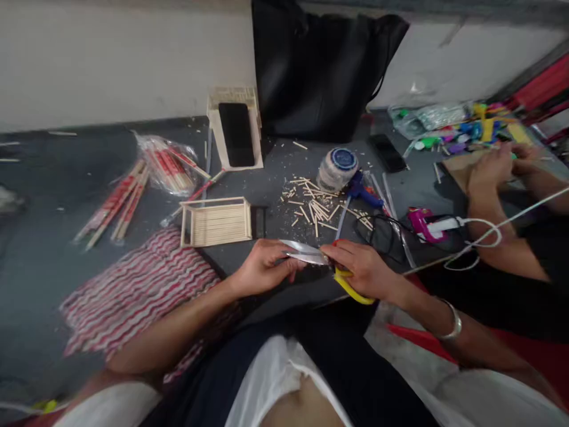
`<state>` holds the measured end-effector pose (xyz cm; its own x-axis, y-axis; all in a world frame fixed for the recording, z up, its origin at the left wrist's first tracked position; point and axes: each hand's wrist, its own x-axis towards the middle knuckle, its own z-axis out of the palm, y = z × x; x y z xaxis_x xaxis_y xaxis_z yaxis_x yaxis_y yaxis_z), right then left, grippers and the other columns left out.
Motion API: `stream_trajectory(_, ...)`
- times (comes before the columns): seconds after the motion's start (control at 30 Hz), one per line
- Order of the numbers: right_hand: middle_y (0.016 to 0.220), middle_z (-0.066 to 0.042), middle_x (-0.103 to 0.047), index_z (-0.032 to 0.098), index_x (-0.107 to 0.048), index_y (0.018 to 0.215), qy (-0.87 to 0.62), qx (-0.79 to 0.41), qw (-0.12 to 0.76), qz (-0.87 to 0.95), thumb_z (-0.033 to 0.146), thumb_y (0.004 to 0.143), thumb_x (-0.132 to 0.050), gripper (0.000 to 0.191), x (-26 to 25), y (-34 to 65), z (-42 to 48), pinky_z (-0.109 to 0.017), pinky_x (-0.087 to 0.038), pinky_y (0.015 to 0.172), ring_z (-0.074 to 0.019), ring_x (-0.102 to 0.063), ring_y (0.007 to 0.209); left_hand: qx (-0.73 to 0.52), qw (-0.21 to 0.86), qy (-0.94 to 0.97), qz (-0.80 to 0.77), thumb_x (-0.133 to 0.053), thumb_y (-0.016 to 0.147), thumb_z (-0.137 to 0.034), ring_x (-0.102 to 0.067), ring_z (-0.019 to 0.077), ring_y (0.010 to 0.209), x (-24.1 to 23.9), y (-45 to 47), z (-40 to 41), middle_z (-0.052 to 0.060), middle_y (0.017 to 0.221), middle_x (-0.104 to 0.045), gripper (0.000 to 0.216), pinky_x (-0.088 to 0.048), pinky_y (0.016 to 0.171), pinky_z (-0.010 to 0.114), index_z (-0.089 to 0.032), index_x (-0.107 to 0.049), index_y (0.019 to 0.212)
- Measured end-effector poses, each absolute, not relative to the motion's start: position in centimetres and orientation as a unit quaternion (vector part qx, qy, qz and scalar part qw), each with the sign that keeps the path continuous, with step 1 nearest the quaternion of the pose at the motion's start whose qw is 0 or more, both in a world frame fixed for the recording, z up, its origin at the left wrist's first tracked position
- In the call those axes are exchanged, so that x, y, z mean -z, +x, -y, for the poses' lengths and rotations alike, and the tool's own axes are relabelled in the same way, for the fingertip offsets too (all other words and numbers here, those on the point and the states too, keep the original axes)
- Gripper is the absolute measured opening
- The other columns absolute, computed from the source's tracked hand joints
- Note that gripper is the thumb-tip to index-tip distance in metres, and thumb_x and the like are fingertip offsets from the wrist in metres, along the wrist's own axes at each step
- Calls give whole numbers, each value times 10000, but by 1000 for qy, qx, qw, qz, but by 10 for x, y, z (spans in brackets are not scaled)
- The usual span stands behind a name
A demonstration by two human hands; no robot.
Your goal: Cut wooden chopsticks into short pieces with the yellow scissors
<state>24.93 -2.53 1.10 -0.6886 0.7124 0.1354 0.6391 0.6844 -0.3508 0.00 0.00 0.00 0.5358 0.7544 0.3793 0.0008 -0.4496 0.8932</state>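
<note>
My right hand (367,268) is wrapped round the yellow and red handles of a pair of scissors (353,289). The blades point left, slightly apart, and reach the fingers of my left hand (263,268). That hand is closed in a pinch at the blade tips; whatever it holds is too small or hidden to make out. Just behind it stands a small frame of thin wooden sticks (217,223) with a slatted base. Beyond the scissors, cut stick pieces (317,209) lie scattered on the grey table (284,157).
Packs of sticks (171,166) and a striped cloth (146,284) lie left. A phone (237,135) leans on a stick-built stand before a black bag (320,77). A jar (335,172), a blue glue gun (367,193) and cables are right, near another person's hands (491,169).
</note>
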Motion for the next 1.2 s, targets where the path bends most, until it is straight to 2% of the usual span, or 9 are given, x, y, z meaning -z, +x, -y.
stream_trajectory(0.23,1003,-93,-630,184,-566,1279,-359,-158,186,901,120,848,-575,435,-16,252,20,-323,-565,798,-213,-629,927,-372,640,618,-266,-692,863,-524,-576,92,419,0,-3,-6,59,612,-702,429,-457,409,182,-98,-730,823)
stream_trajectory(0.37,999,-70,-611,224,-547,1293,-367,-169,197,893,140,882,-591,423,-18,253,19,-327,-570,800,-201,-627,914,-336,692,587,-252,-730,833,-517,-578,92,454,-2,-4,-8,76,653,-709,427,-472,445,197,-91,-727,811)
stream_trajectory(0.8,1001,-77,-635,212,-565,1278,-371,-178,177,894,197,922,-589,357,-24,247,20,-328,-573,807,-202,-635,922,-371,684,569,-265,-760,832,-431,-578,93,434,3,-2,-8,57,603,-687,339,-484,444,193,-97,-744,772)
stream_trajectory(0.93,1019,-80,-643,210,-562,1281,-370,-195,166,893,219,938,-581,343,-26,247,20,-324,-577,819,-203,-645,942,-376,672,582,-261,-768,810,-475,-586,100,437,5,-2,-8,60,626,-700,374,-486,432,195,-102,-751,819)
stream_trajectory(1.2,987,-87,-618,181,-570,1296,-381,-173,146,896,152,892,-591,405,-27,244,24,-335,-573,820,-217,-620,938,-380,611,646,-254,-695,877,-473,-558,91,406,3,-3,-8,22,500,-637,371,-460,428,174,-118,-751,788)
